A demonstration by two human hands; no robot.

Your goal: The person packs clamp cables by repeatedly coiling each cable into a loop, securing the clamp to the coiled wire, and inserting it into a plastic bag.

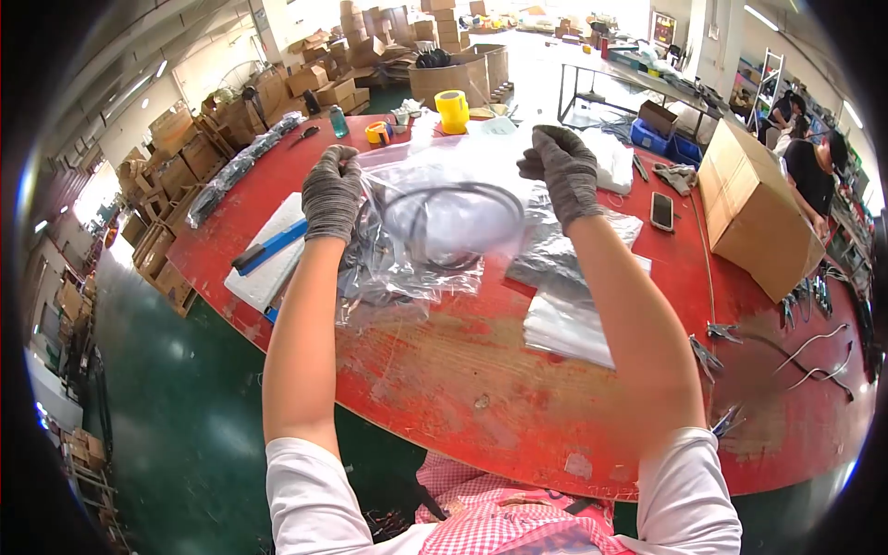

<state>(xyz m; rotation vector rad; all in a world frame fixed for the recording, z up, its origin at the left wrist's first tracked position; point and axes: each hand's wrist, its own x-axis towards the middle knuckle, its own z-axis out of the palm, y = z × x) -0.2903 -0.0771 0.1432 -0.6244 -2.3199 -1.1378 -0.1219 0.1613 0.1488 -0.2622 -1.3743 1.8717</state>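
My left hand (333,194), in a grey glove, pinches the upper left corner of a clear plastic bag (388,166). Inside the bag, a coiled black cable (453,188) shows through the film, its right side blurred. Across from it, my right hand (564,174), gloved too, is raised near the bag's right side with its fingers curled together. Whatever those fingers hold, if anything, is not clear. Beneath the bag lie more bagged dark items (407,277), and a stack of clear plastic bags (564,324) rests below my right forearm.
The red worktable (444,407) carries a blue-handled tool (268,248), yellow tape rolls (452,111), a phone (661,212) and a large cardboard box (758,208). Metal clips (706,356) and wires lie at right. Another person (816,176) works beyond the box.
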